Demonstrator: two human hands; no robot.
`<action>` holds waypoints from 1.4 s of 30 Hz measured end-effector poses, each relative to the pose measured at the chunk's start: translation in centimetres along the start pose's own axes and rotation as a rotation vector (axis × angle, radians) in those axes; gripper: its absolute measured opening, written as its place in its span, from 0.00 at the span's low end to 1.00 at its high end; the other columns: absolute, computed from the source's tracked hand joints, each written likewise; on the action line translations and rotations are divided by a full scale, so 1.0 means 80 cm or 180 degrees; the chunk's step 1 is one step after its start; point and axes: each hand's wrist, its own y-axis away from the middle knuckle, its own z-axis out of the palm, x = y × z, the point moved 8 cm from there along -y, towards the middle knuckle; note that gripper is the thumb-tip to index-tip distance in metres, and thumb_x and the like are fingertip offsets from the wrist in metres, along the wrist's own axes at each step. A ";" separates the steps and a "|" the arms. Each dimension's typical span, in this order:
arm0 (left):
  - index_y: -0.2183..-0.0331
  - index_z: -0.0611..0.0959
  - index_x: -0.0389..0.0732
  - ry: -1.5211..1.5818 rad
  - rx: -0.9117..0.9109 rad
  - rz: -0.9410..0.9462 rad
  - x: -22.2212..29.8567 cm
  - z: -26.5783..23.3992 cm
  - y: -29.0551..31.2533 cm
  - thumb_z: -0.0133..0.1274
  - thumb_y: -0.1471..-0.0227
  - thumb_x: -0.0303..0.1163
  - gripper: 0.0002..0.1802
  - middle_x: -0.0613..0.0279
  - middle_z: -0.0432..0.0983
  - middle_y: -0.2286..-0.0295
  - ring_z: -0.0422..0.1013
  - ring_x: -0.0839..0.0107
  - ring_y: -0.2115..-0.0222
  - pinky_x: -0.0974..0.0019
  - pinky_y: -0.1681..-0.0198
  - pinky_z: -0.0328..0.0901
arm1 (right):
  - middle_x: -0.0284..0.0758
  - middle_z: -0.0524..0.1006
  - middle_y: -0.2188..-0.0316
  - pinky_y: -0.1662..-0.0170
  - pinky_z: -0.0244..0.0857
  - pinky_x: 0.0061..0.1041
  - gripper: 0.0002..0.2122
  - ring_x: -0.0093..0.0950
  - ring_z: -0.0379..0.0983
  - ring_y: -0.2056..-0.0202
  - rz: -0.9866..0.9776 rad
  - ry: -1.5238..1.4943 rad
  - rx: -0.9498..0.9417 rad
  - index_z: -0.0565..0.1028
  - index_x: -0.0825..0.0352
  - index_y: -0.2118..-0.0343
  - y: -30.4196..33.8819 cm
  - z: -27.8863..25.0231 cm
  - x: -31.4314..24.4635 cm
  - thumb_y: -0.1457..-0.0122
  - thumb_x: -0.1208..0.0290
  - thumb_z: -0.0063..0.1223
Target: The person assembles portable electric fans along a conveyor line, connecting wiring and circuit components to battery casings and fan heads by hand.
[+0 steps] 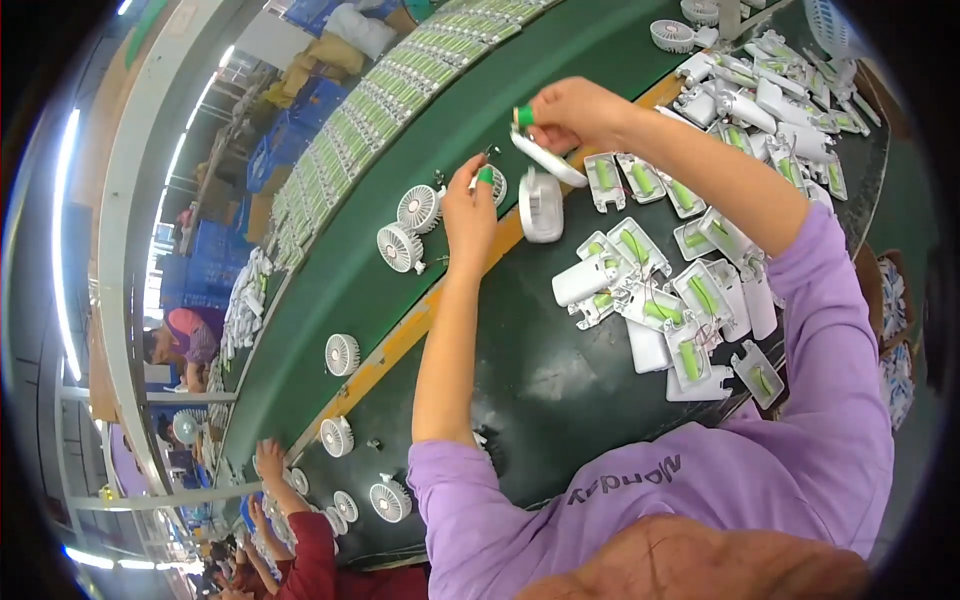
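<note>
nearest the camera, well below both my grips, a brown shape (690, 565) i cannot make out covers part of my lilac shirt (640, 475). my right grip (580, 110) is pinched closed on one end of a slim white piece (550, 160), which slants down from it. my left grip (470, 215), to its left, has fingers drawn together near a small dark part (492, 151); i cannot tell whether it holds that. left of it, two white fan heads (418, 208) lie on the green belt (440, 115). below my right grip, white casings (585, 282) lie heaped on the desk (560, 380).
</note>
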 end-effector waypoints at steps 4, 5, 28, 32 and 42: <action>0.50 0.69 0.40 -0.2018 -0.0297 0.0942 -0.032 0.040 -0.026 0.52 0.56 0.29 0.28 0.50 0.63 0.49 0.58 0.54 0.46 0.50 0.45 0.52 | 0.36 0.76 0.69 0.60 0.69 0.23 0.10 0.26 0.74 0.63 -0.0456 -0.0182 0.0233 0.70 0.72 0.64 -0.038 -0.034 -0.017 0.46 0.72 0.52; 0.50 0.69 0.40 -0.1996 -0.0306 0.0962 -0.034 0.046 -0.028 0.52 0.56 0.29 0.28 0.50 0.63 0.49 0.58 0.54 0.46 0.50 0.45 0.52 | 0.36 0.76 0.69 0.60 0.69 0.23 0.10 0.26 0.74 0.63 -0.0460 -0.0170 0.0262 0.70 0.72 0.64 -0.042 -0.044 -0.012 0.46 0.72 0.52; 0.58 0.72 0.32 0.1384 -0.0621 -0.0993 0.004 0.027 0.032 0.50 0.53 0.19 0.17 0.61 0.77 0.66 0.72 0.78 0.69 0.76 0.68 0.64 | 0.31 0.76 0.61 0.51 0.60 0.23 0.12 0.19 0.69 0.57 -0.0465 0.0408 0.0164 0.71 0.66 0.60 0.077 -0.090 0.049 0.43 0.65 0.50; 0.58 0.72 0.32 0.2093 -0.0778 -0.0972 0.032 0.035 0.047 0.50 0.55 0.15 0.18 0.59 0.75 0.66 0.72 0.77 0.67 0.77 0.66 0.65 | 0.34 0.77 0.62 0.56 0.62 0.18 0.11 0.19 0.71 0.60 -0.0522 -0.0084 0.0036 0.71 0.66 0.59 0.076 -0.055 0.033 0.43 0.68 0.47; 0.59 0.71 0.32 0.2070 -0.0638 -0.0521 0.085 0.034 0.066 0.51 0.59 0.12 0.21 0.61 0.72 0.67 0.71 0.78 0.68 0.77 0.65 0.65 | 0.34 0.77 0.70 0.60 0.64 0.18 0.10 0.20 0.73 0.65 -0.0458 0.0302 -0.0473 0.70 0.73 0.62 0.112 0.028 0.005 0.46 0.74 0.49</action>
